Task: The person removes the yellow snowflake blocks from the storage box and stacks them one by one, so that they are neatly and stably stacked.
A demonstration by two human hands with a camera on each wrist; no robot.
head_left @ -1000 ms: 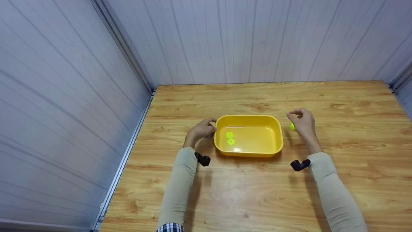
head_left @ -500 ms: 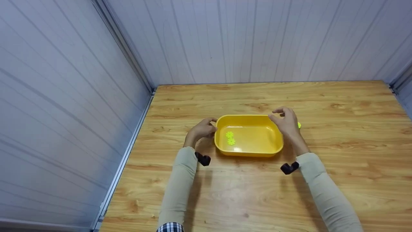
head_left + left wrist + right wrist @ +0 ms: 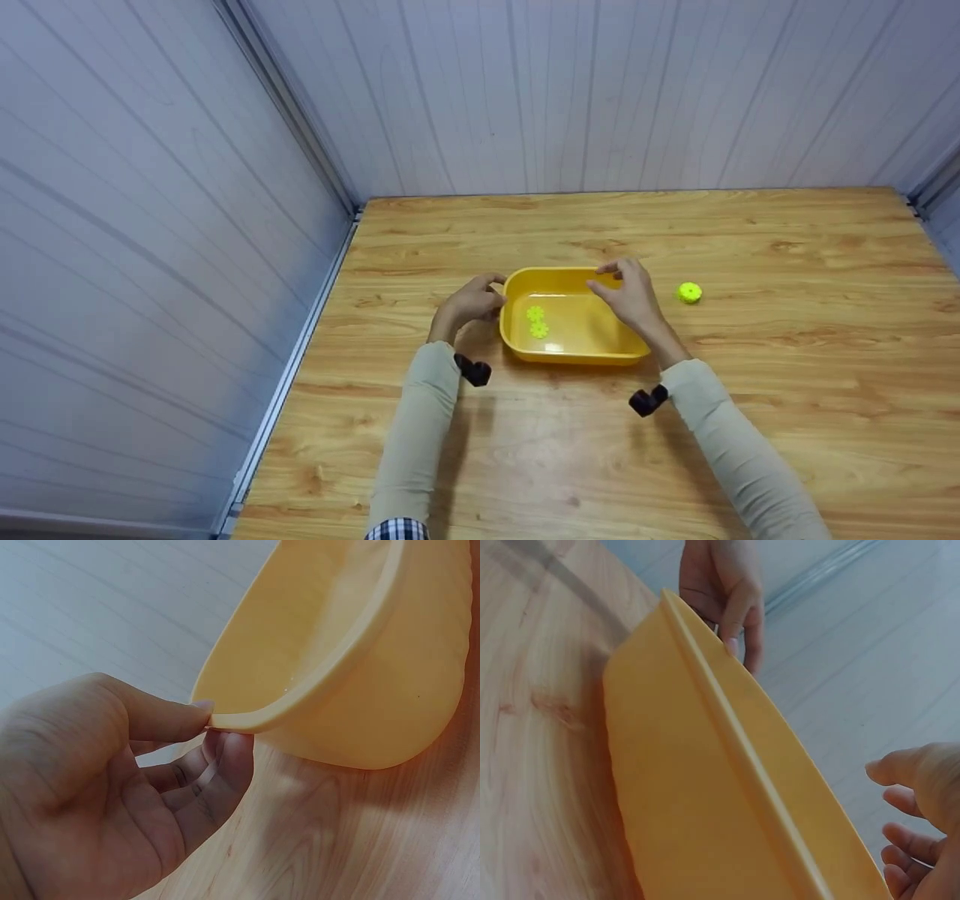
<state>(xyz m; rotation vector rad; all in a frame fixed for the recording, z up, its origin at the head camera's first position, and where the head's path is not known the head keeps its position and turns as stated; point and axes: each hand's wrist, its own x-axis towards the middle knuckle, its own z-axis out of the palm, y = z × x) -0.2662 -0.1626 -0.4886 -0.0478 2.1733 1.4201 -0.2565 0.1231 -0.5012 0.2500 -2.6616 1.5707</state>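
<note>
A yellow plastic basin [image 3: 574,358] stands on the wooden table. My left hand [image 3: 472,301] pinches its left rim; in the left wrist view the thumb [image 3: 169,720] lies on the rim with the fingers beneath. Two bright yellow-green flower-shaped pieces [image 3: 535,321] lie on the basin's floor toward the left. Over the basin's right part hovers my right hand [image 3: 630,295]. Its thumb and fingers stand apart, and in the right wrist view nothing shows between the thumb [image 3: 900,766] and fingertips. A stack of similar flower-shaped pieces [image 3: 689,292] sits on the table right of the basin.
The table [image 3: 480,450] meets a pale panelled wall [image 3: 480,97] at the back and another wall [image 3: 150,262] on the left. A metal rail [image 3: 289,375] runs along the table's left edge. Black wrist mounts [image 3: 474,371] stick out from both sleeves.
My right hand has moved left from above the flower stack to over the basin, and its thumb and fingers have parted. The stack has come into full view. My left hand stays on the rim.
</note>
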